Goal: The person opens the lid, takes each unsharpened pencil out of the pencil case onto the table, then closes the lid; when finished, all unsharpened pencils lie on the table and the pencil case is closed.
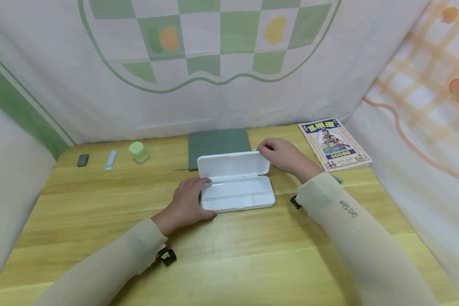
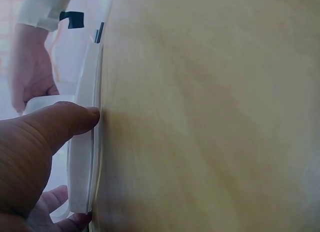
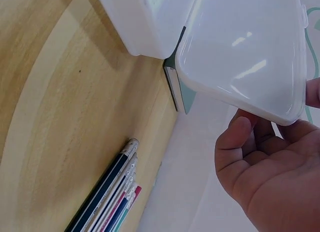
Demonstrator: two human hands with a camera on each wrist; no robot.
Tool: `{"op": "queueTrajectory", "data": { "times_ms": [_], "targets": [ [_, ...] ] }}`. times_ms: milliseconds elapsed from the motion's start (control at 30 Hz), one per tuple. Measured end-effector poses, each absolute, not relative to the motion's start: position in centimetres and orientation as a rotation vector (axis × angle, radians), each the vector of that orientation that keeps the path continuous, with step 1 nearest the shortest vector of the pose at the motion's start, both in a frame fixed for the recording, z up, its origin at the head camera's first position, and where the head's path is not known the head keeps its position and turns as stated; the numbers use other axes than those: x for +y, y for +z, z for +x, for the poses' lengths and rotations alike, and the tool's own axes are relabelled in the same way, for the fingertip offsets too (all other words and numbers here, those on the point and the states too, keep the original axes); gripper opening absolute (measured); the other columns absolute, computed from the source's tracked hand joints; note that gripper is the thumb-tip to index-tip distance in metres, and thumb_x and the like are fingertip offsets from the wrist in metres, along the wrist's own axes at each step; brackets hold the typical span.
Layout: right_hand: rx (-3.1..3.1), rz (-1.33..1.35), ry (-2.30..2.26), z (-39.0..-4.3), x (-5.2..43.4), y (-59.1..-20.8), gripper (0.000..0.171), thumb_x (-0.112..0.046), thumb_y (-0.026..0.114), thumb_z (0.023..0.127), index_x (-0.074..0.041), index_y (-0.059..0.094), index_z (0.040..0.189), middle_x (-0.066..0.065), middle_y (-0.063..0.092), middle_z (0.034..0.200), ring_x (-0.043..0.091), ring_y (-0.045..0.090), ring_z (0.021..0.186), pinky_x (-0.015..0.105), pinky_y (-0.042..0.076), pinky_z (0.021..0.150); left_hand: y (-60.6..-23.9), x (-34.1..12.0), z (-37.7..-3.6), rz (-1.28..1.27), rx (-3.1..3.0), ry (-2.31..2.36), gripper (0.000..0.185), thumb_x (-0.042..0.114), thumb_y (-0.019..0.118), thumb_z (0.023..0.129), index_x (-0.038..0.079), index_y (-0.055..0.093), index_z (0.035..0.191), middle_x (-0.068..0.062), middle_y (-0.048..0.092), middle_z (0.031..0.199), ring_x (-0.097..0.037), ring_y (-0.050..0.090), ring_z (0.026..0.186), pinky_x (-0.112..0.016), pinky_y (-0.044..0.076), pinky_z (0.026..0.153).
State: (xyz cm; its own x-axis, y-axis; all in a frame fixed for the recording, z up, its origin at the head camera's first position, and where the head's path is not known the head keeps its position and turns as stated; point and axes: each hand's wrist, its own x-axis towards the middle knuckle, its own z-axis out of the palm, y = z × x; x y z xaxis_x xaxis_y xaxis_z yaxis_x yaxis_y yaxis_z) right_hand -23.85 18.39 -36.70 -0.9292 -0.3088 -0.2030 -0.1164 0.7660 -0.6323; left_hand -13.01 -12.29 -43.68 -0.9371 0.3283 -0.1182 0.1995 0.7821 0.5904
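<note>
Case: the white plastic case [image 1: 237, 193] lies open at the centre of the tabletop [image 1: 252, 255].
Left hand: your left hand [image 1: 189, 199] presses the case's left end, fingers relaxed.
Right hand: your right hand [image 1: 284, 155] pinches the raised lid [image 1: 233, 164] by its upper right corner.
Pencils: a bundle of pencils [image 3: 107, 197] lies at the lower left of the right wrist view.

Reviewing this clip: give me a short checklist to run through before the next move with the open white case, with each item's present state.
1. Case lid raised: ok, it stands open.
2. Left hand steadies the case tray: ok, it rests on the tray's left end.
3. Right hand on the lid: ok, fingers touch its right corner.
4. Tray compartments free: ok, nothing shows inside.
5. Pencils within reach: ok, they lie on the table near the right arm.
6. Green notebook clear of the hinge: cannot tell.
</note>
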Motion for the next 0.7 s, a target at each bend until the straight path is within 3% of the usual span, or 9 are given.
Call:
{"op": "queueTrajectory", "data": {
  "times_ms": [467, 700],
  "targets": [
    [2.65, -0.345, -0.921, -22.6, 19.0, -37.0, 0.041, -0.04, 0.046, 0.108, -0.011, 0.067, 0.127, 0.011, 0.065, 0.129, 0.029, 0.058, 0.106, 0.048, 0.049, 0.089, -43.7, -12.2, -13.2, 0.413, 2.765, 0.872, 0.094, 0.046, 0.09, 0.076, 0.013, 0.045, 0.151, -0.01, 0.045, 0.157, -0.036, 0.03, 0.148, -0.058, 0.021, 0.12],
    [2.599, -0.385, -0.953, -21.8, 19.6, -37.5, 0.042, -0.041, 0.049, 0.108, -0.01, 0.064, 0.131, 0.01, 0.064, 0.129, 0.028, 0.058, 0.11, 0.048, 0.049, 0.093, -43.8, -12.2, -13.0, 0.336, 2.78, 0.927, 0.089, 0.045, 0.095, 0.07, 0.004, 0.048, 0.134, -0.013, 0.055, 0.138, -0.035, 0.04, 0.136, -0.051, 0.03, 0.116]
  ]
}}
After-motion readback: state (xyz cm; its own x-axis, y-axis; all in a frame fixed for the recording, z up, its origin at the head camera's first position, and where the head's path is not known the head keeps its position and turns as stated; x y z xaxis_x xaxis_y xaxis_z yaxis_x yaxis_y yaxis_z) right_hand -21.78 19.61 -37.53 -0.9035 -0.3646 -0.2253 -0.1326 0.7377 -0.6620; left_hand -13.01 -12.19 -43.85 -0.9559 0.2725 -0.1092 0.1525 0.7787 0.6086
